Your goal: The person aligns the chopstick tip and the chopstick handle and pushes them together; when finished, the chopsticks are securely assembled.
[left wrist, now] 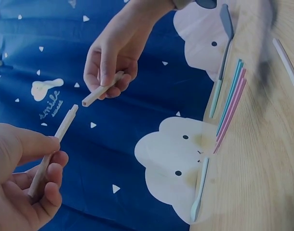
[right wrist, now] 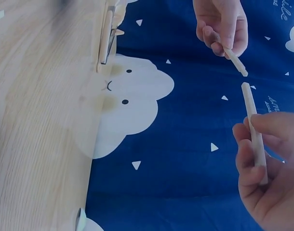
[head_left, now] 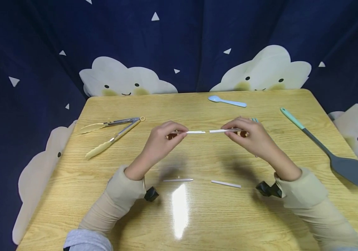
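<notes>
My left hand [head_left: 162, 140] pinches a slim white square stick [left wrist: 65, 126] between thumb and fingers; the stick's free end steps down to a narrower tip. In my right hand [head_left: 252, 136] is a similar white stick [right wrist: 253, 115], with a blunt, full-width end. Both are held above the table, the two ends facing each other across a small gap, not touching. Below the hands, two more white sticks lie on the tabletop: one with a narrowed end [head_left: 178, 180] at left, one plain-ended [head_left: 226, 183] at right.
The wooden table [head_left: 128, 216] carries tongs [head_left: 116, 136] at left, a light blue spoon [head_left: 227, 101] at the back, and a grey turner [head_left: 351, 169] with a mint handle at right. Several thin teal and pink sticks [left wrist: 229, 106] lie partly behind my right hand.
</notes>
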A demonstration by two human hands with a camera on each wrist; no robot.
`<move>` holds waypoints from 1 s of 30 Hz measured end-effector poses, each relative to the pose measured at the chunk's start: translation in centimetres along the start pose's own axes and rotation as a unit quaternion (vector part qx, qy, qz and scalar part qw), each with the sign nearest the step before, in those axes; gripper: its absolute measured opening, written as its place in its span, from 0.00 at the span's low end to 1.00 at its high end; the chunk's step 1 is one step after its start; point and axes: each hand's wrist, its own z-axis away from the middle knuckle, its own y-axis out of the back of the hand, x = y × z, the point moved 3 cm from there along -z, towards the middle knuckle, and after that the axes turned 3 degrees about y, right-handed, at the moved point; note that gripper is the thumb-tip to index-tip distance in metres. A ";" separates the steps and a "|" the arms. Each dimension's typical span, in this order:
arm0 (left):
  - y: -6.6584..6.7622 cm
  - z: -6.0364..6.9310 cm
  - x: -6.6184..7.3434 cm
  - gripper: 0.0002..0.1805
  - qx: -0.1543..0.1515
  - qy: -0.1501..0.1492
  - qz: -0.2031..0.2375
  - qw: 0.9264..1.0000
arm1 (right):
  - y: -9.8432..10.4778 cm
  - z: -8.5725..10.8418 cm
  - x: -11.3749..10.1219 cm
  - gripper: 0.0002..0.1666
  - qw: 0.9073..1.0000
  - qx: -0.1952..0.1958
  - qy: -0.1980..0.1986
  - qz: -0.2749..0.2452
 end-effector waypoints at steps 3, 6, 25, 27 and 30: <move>-0.1 0.0 0.0 0.04 -0.004 0.009 0.010 1.000 | 0.1 0.0 -0.2 0.07 1.000 0.006 0.000 -0.009; -0.1 0.0 0.0 0.04 -0.009 0.020 0.021 1.000 | 0.0 -0.1 -0.3 0.08 1.000 0.010 0.004 -0.022; -0.4 0.3 0.2 0.03 -0.013 0.007 0.019 1.000 | -0.6 -0.1 -0.7 0.10 0.999 0.003 0.006 -0.035; -0.4 0.3 0.3 0.03 -0.008 0.001 0.013 1.000 | -0.7 -0.1 -0.8 0.09 1.000 0.004 0.006 -0.030; -0.4 0.4 0.3 0.02 0.003 -0.007 0.015 1.000 | -0.8 0.0 -0.9 0.08 1.000 0.007 0.005 -0.029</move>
